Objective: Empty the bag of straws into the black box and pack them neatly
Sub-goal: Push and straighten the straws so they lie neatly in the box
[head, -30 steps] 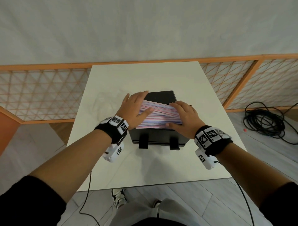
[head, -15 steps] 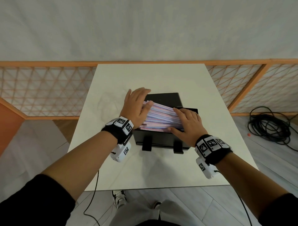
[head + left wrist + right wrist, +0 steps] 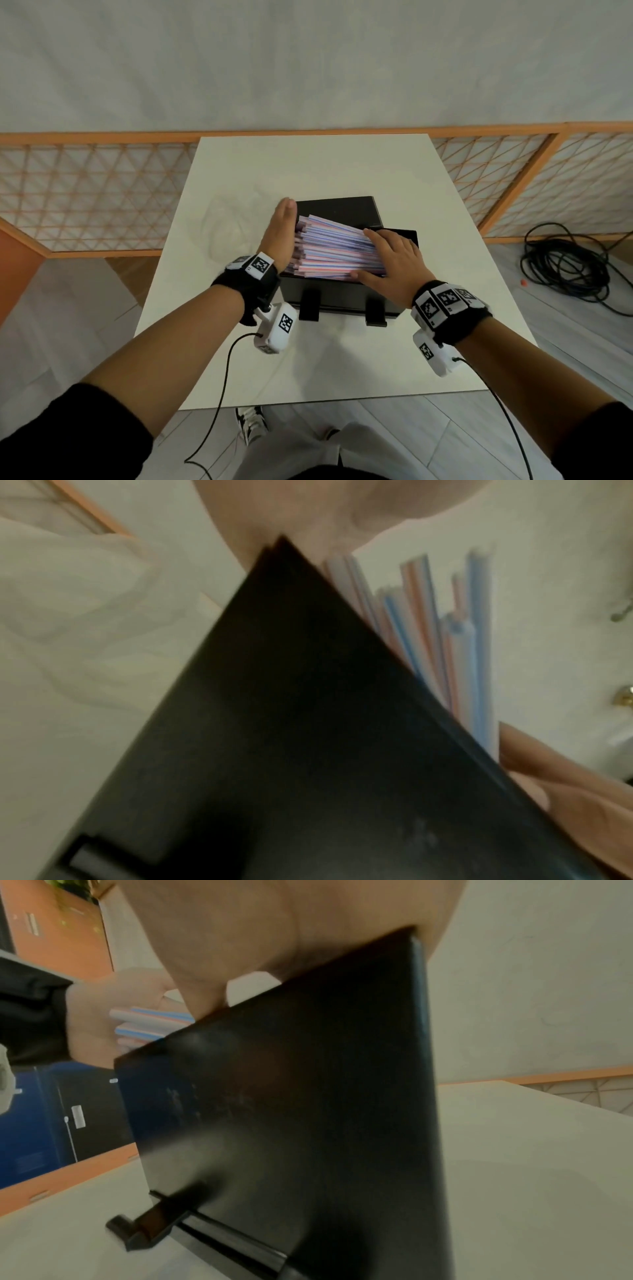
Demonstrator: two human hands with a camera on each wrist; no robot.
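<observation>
Straws point(image 3: 337, 248) heaped in black box point(image 3: 342, 294) on counter point(image 3: 308, 164), left ends overhanging. My left hand point(image 3: 279, 236) flat, edge against those ends; my right hand point(image 3: 388, 257) spread, pressing pile. Packing step. Next: push ends flush inside.

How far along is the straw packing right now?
Emptying looks done: the straws sit piled in the black box, and the clear bag lies slack on the table. In hand: the left hand presses flat against the straw ends, and the right hand presses on top. Left: the pile remains skewed above the rim.
</observation>
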